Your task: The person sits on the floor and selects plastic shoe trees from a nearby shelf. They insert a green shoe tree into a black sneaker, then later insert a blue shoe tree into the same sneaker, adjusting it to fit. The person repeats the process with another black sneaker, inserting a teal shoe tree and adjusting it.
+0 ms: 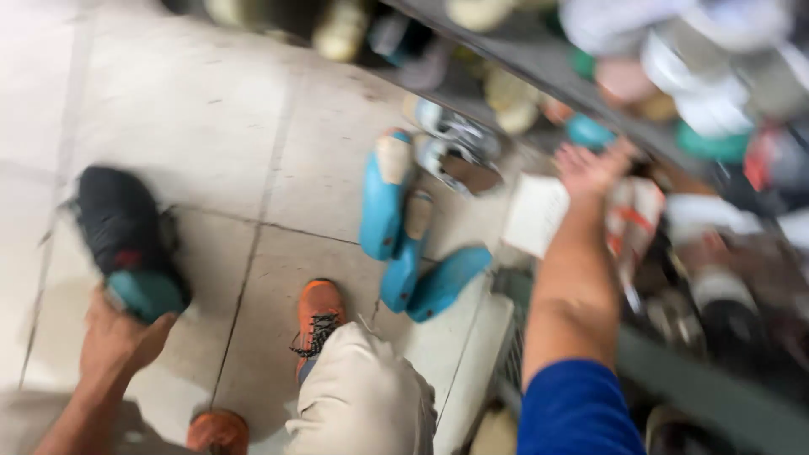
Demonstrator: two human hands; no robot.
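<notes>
The black shoe [122, 227] with the teal heel is up off the tiled floor [202, 118], out toward its left edge. The left hand [118, 337] holds it from below, fingers wrapped snug around the teal heel end. That looks like a good place to hold, because the heel is stiff and the toe can hang free. A firm, steady hold would keep the shoe from tipping.

The right hand [594, 168] is stretched out to the shoe rack [539, 59] on the right, fingers spread wide, with nothing in it that I can see. It is just beside a red and white shoe [634, 221] and near a white card [536, 215].

Three blue shoes [404, 232] lie on the floor by the foot of the rack. The person's orange shoe [318, 313] stands on the tiles near the bottom edge. The picture is blurry, so small things are hard to tell.
</notes>
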